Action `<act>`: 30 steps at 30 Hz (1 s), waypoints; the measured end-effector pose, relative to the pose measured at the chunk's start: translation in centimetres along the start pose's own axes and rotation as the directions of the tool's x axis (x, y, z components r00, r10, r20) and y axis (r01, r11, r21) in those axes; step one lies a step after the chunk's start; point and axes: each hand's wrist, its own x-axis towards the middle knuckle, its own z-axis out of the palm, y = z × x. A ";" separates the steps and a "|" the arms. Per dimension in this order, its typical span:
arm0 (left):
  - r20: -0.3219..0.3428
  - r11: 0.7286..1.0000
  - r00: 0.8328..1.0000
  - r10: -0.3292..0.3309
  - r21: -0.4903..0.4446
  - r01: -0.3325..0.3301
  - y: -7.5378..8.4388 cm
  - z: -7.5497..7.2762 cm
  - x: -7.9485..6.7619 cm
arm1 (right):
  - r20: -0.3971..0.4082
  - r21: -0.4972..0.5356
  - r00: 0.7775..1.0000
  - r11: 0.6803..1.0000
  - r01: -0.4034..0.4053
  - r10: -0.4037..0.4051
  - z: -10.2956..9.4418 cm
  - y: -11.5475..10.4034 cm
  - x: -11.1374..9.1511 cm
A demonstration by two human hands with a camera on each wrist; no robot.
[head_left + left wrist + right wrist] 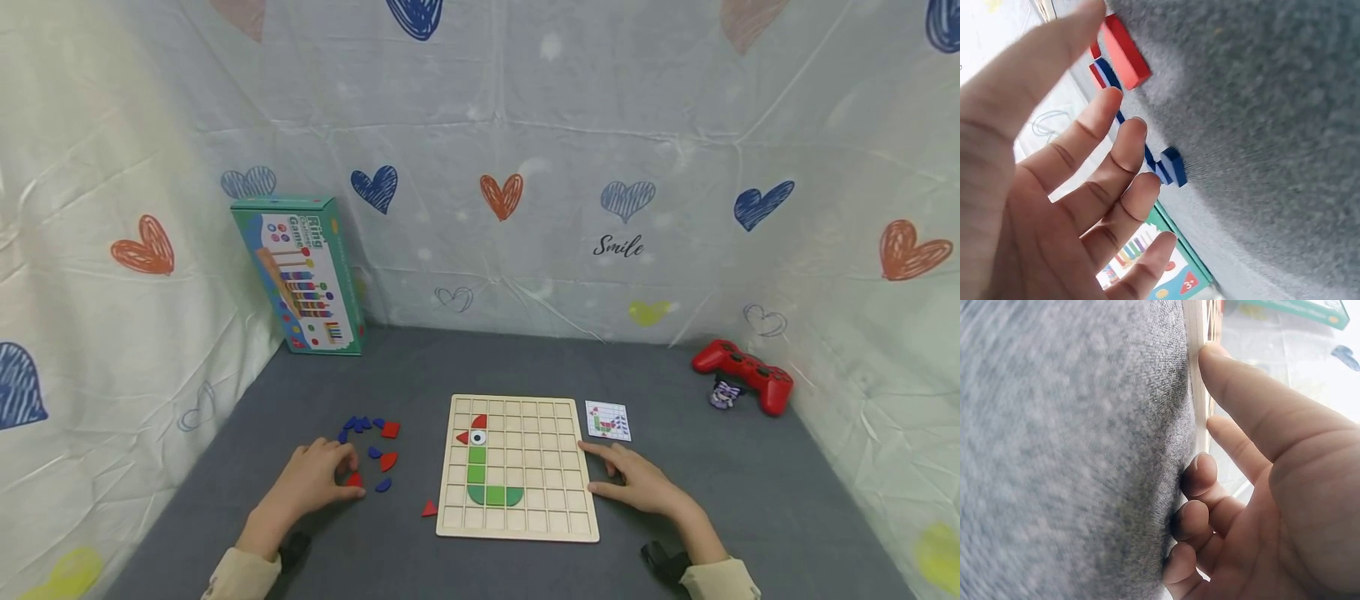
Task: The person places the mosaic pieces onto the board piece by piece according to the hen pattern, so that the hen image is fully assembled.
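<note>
My left hand [318, 477] hovers at the left over a red piece [355, 479], thumb and fingertips spread around it. In the left wrist view a red block [1126, 53] lies on the cloth beside the thumb, and the palm holds nothing. My right hand [633, 481] touches the right edge of a wooden grid board [551, 525] with thumb and index finger; its other fingers curl against the cloth in the right wrist view. On the board, red, green and eye-marked pieces form a bird's head, neck and base, with green squares [477, 473] in the neck.
Several blue pieces [383, 485], a red square [390, 429] and a red quarter piece [387, 461] lie near the left hand. A red triangle [429, 508] sits by the board's left edge. Around are a pattern card [608, 421], a game box [307, 275] and a red controller [742, 372].
</note>
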 end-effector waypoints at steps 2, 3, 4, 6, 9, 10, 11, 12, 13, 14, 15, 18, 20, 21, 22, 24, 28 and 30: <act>0.001 1.000 1.000 -0.010 -0.005 0.010 0.1 0.0 -0.2 | -0.001 0.001 1.000 1.000 0.002 -0.002 0.0 0.0 0.0; 0.000 1.000 1.000 -0.013 -0.012 0.013 0.1 0.0 -0.2 | -0.001 0.000 1.000 1.000 0.003 -0.003 0.0 0.0 0.0; -0.002 1.000 1.000 -0.018 -0.016 0.018 0.1 0.0 -0.3 | -0.002 -0.003 1.000 1.000 0.005 -0.005 0.0 0.0 0.0; -0.003 0.999 1.000 -0.031 -0.019 0.031 0.1 0.0 -0.4 | -0.004 -0.004 1.000 1.000 0.005 -0.005 0.0 0.0 0.0; 0.000 0.999 0.999 -0.047 -0.021 0.047 0.1 0.1 -0.5 | -0.003 -0.005 1.000 1.000 0.003 -0.003 0.1 0.0 0.0; 0.004 0.998 0.999 -0.051 -0.021 0.051 0.1 0.1 -0.5 | -0.002 -0.006 1.000 1.000 0.001 -0.001 0.1 0.0 0.0; 0.006 0.998 0.999 -0.051 -0.023 0.051 0.2 0.1 -0.5 | -0.001 -0.004 1.000 1.000 -0.001 0.001 0.1 0.0 0.0; 0.007 0.998 0.999 -0.051 -0.027 0.051 0.2 0.1 -0.5 | 0.001 -0.003 1.000 1.000 -0.003 0.003 0.0 0.0 0.0; 0.010 0.998 0.999 -0.049 -0.032 0.050 0.2 0.1 -0.6 | 0.001 -0.001 1.000 1.000 -0.004 0.004 0.0 0.0 0.0; 0.013 0.998 0.999 -0.045 -0.036 0.045 0.3 0.1 -0.6 | 0.002 0.000 1.000 1.000 -0.004 0.004 0.0 0.0 0.0; 0.014 0.998 0.999 -0.040 -0.040 0.041 0.3 0.0 -0.5 | 0.002 0.000 1.000 1.000 -0.004 0.004 0.0 0.0 0.0; 0.009 0.999 1.000 -0.017 -0.043 0.018 0.3 0.1 -0.4 | 0.001 0.002 1.000 1.000 0.000 0.000 0.0 0.0 0.0; 0.004 0.999 1.000 -0.003 -0.037 0.003 0.3 0.3 -0.3 | 0.002 0.002 1.000 1.000 0.002 -0.002 0.0 0.0 0.0; 0.000 0.999 1.000 0.002 -0.032 -0.002 0.3 0.3 -0.3 | 0.002 0.004 1.000 1.000 0.002 -0.002 0.0 0.0 0.0; -0.005 1.000 1.000 0.008 -0.029 -0.008 0.3 0.4 -0.2 | 0.003 0.005 1.000 1.000 0.002 -0.002 0.0 0.1 0.0; -0.018 0.999 1.000 0.023 -0.030 -0.023 0.5 0.5 -0.2 | 0.005 0.004 1.000 1.000 -0.002 0.002 0.1 0.1 0.0; -0.044 0.997 0.997 0.056 -0.041 -0.058 1.1 0.6 0.0 | 0.005 0.001 1.000 1.000 -0.004 0.004 0.1 0.2 0.0; -0.053 0.996 0.996 0.078 -0.046 -0.081 1.6 0.6 0.1 | 0.004 0.000 1.000 1.000 -0.001 0.001 0.1 0.3 0.0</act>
